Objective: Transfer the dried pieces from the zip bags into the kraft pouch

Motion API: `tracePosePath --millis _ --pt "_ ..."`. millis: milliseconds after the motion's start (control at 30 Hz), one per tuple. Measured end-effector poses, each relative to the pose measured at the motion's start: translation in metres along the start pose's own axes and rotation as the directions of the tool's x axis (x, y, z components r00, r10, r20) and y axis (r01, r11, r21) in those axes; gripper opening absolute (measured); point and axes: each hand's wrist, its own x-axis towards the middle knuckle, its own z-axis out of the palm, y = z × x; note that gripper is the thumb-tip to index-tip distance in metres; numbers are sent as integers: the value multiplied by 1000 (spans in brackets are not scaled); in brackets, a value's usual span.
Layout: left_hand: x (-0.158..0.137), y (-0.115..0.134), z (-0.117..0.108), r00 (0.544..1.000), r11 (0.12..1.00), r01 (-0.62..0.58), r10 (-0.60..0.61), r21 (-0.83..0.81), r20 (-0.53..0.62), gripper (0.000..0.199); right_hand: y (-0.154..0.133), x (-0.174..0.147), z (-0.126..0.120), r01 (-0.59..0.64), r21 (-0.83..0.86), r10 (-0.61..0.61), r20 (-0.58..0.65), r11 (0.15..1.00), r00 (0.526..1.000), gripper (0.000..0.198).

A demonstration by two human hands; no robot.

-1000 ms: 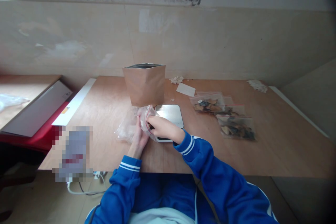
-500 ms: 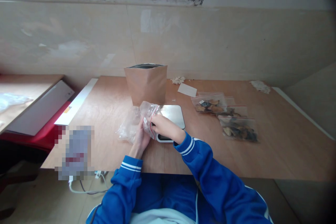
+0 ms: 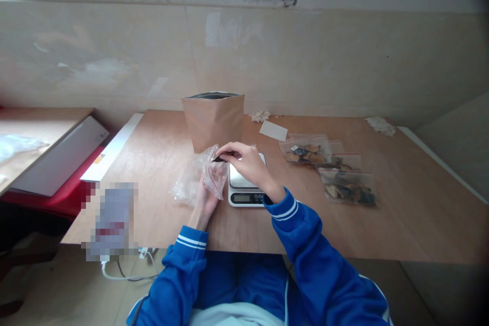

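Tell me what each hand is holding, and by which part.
Left hand: a clear zip bag, near its red-striped mouth. Right hand: a small dark piece, pinched at one end.

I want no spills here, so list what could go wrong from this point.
The small dark piece pinched in the right hand could slip or snag at the mouth of the clear plastic bag with a red seal line, which the left hand holds.

The right hand also overlaps the white digital scale with a silver plate in this view and might bump it.

The upright brown paper pouch, open at the top, stands just behind the bag and could tip if knocked.
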Motion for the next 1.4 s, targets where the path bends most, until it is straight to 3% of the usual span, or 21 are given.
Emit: tracePosePath --millis 100,200,300,433,600,967,1133,1400 --pt "1 0 -3 999 1000 19 -19 -5 -46 23 -7 28 -14 77 1 -75 -187 997 980 14" --pt "1 -1 -4 998 1000 1 -3 -21 -69 26 -12 70 -25 167 -132 -202 -322 977 925 17" --pt "1 -1 -5 997 1000 13 -14 -21 -79 27 -12 111 -28 189 -279 -280 -332 941 901 19" --pt "2 -1 -8 997 1000 18 -18 -2 -73 27 -2 141 -18 194 -383 -306 -255 903 917 20" --pt "2 -2 -12 999 1000 28 -27 3 -46 28 13 144 -6 235 -402 -339 -212 885 917 23" --pt "0 -1 -7 997 999 38 -39 -6 -73 27 5 136 -21 283 -512 -305 43 811 951 28" --pt "-2 -1 -6 997 999 40 -42 -25 -69 24 8 127 -14 235 -563 -314 -46 793 948 33" --pt "-5 0 -3 997 998 46 -49 -44 -59 23 9 135 -15 206 -497 -315 -144 843 938 26"
